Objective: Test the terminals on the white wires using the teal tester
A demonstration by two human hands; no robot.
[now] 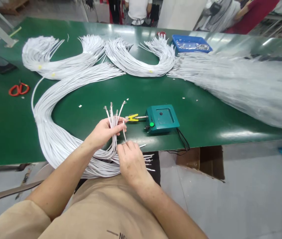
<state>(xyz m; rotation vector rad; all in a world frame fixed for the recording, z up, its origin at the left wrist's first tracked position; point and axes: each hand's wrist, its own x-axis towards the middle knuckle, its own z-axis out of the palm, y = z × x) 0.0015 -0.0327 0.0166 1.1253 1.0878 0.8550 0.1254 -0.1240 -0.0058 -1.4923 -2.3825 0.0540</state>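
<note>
My left hand [104,132] is closed round a small bunch of white cables [113,119], their metal-tipped ends pointing up and away from me. My right hand [131,161] is just below it, fingers pinched on one white cable [124,132] from that bunch. Both hands hover over the near edge of the green table [11,129]. A thick bundle of white cables [51,136] curves from the table's left side down to my lap. Just right of my hands sits a small teal box [162,118] with a green button and a yellow clip [132,117] on its left side.
More white cable bundles [133,63] loop across the far table, with a plastic-wrapped mass [242,86] at right. A blue tray [192,43] of small metal parts stands at the back. Orange scissors [19,89] lie at left. People stand beyond the table. A cardboard box [205,162] sits below.
</note>
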